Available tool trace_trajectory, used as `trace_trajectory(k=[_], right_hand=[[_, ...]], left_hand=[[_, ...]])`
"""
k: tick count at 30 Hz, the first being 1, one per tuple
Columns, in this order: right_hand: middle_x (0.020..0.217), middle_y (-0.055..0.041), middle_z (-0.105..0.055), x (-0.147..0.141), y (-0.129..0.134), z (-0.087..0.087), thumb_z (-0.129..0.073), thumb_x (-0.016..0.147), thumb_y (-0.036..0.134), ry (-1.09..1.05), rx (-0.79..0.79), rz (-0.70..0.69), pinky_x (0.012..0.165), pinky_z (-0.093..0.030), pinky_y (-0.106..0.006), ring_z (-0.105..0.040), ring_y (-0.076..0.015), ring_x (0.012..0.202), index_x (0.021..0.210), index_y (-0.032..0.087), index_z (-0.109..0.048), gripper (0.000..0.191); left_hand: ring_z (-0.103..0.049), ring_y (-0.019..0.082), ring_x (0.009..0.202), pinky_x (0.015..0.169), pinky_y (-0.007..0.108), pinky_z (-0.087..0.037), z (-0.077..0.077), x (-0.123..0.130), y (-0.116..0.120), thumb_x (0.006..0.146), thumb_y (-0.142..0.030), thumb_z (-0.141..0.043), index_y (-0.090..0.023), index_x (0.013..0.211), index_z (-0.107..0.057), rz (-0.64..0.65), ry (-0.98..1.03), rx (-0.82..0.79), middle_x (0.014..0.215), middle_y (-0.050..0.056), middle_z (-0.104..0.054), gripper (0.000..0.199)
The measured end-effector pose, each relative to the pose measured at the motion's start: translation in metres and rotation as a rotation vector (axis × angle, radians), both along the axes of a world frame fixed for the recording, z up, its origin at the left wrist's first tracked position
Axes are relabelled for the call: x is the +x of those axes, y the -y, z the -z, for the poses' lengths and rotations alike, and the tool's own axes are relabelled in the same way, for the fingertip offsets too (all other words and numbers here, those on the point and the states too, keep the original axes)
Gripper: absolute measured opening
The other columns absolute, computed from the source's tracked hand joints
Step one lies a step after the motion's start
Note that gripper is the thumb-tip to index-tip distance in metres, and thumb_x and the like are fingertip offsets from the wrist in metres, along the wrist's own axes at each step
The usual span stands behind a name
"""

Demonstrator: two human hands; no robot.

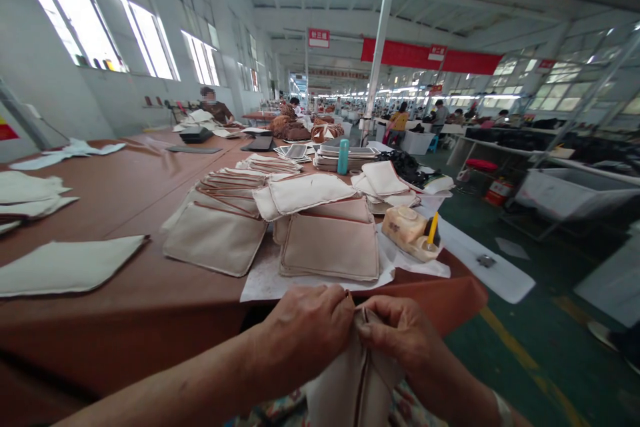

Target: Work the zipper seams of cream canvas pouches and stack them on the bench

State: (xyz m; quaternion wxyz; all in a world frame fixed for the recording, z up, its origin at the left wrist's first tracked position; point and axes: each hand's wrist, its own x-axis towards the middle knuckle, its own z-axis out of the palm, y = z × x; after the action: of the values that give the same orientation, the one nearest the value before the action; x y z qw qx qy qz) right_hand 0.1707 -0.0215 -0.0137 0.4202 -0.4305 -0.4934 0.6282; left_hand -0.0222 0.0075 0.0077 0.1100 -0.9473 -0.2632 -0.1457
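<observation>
the cream canvas pouch [356,390] hung upright just below the edge of the surface, over the person's patterned clothing, with a dark piped seam running down its middle. it looked light and soft, a cloth piece likely to sag if held by one corner. the piped edges seemed a little firmer and looked like the surest place to take hold. the left hand [305,333] and the right hand [400,340] were both closed on its top edge, pinching the cloth close together, side by side. beyond them stretched the brown-covered surface [125,310], where a white paper sheet [263,288] lay under stacked canvas panels [330,247] with similar piping, and more panels [215,240] sat just beside them. a cream plastic tub [403,225] with a yellow-handled brush [433,228] stood at the right of the paper, and a teal bottle [343,157] stood further back among stacked pieces [327,160]. a co-worker [213,110] sat well away at the far side of the surface, with pale material spread in front
</observation>
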Motion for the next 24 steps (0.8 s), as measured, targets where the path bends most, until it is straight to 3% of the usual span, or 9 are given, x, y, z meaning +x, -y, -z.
trace_trajectory(k=[3, 6, 11, 13, 16, 22, 24], right_hand=[[0.066, -0.0009, -0.055, -0.003, 0.002, -0.002, -0.075, 0.073, 0.033, 0.227, 0.078, 0.027, 0.055, -0.032, -0.023, -0.042, -0.0123, 0.061, 0.076, 0.01, -0.07, 0.024], [0.061, 0.0016, -0.046, -0.001, 0.004, -0.005, -0.069, 0.075, 0.025, 0.361, 0.144, 0.002, 0.05, -0.024, -0.023, -0.035, -0.0112, 0.059, 0.067, 0.012, -0.064, 0.016], [0.06, 0.0017, -0.043, 0.009, 0.006, -0.001, -0.066, 0.071, 0.033, 0.173, 0.041, -0.105, 0.049, -0.026, -0.022, -0.035, -0.0113, 0.057, 0.067, 0.015, -0.06, 0.02], [0.061, 0.0016, -0.043, 0.012, 0.005, 0.002, -0.068, 0.069, 0.036, 0.13, 0.031, -0.122, 0.05, -0.028, -0.022, -0.035, -0.0116, 0.058, 0.068, 0.015, -0.06, 0.023], [0.062, 0.0015, -0.044, 0.012, 0.005, 0.002, -0.069, 0.071, 0.037, 0.11, 0.025, -0.119, 0.051, -0.027, -0.023, -0.036, -0.0116, 0.058, 0.07, 0.014, -0.061, 0.024], [0.063, 0.0027, -0.047, 0.009, 0.005, -0.006, -0.075, 0.074, 0.041, 0.109, 0.03, -0.127, 0.052, -0.026, -0.022, -0.036, -0.01, 0.058, 0.075, 0.012, -0.063, 0.032], [0.07, 0.0002, -0.054, 0.011, 0.006, -0.008, -0.076, 0.075, 0.044, 0.032, -0.001, -0.153, 0.057, -0.032, -0.023, -0.043, -0.0117, 0.062, 0.085, 0.012, -0.064, 0.036]], left_hand=[[-0.053, 0.019, 0.061, 0.052, 0.029, -0.036, -0.003, 0.005, -0.001, 0.09, -0.012, -0.049, -0.018, 0.084, -0.055, -0.059, -0.037, -0.118, 0.078, 0.003, -0.057, 0.011], [-0.05, 0.015, 0.061, 0.055, 0.027, -0.036, -0.008, 0.006, -0.009, 0.083, -0.013, -0.05, -0.017, 0.082, -0.058, -0.073, 0.096, -0.391, 0.075, 0.001, -0.057, 0.009], [-0.038, 0.01, 0.055, 0.052, 0.021, -0.029, -0.012, 0.003, -0.025, 0.078, -0.021, -0.051, -0.015, 0.077, -0.059, -0.054, 0.498, -1.348, 0.063, -0.004, -0.049, 0.01], [-0.033, 0.009, 0.054, 0.051, 0.021, -0.026, -0.013, 0.002, -0.026, 0.074, -0.025, -0.056, -0.014, 0.076, -0.058, 0.007, 0.581, -1.601, 0.06, -0.005, -0.045, 0.011], [-0.032, 0.008, 0.055, 0.052, 0.021, -0.025, -0.017, 0.001, -0.025, 0.075, -0.027, -0.059, -0.013, 0.076, -0.058, 0.03, 0.603, -1.672, 0.062, -0.005, -0.044, 0.014], [-0.037, 0.01, 0.063, 0.053, 0.021, -0.027, -0.025, 0.004, -0.017, 0.083, -0.042, -0.065, -0.013, 0.082, -0.059, -0.012, 0.49, -1.339, 0.07, -0.003, -0.047, 0.03], [-0.036, 0.01, 0.062, 0.052, 0.02, -0.026, -0.023, 0.004, -0.016, 0.088, -0.045, -0.059, -0.013, 0.081, -0.058, -0.055, 0.498, -1.353, 0.069, -0.004, -0.045, 0.032]])
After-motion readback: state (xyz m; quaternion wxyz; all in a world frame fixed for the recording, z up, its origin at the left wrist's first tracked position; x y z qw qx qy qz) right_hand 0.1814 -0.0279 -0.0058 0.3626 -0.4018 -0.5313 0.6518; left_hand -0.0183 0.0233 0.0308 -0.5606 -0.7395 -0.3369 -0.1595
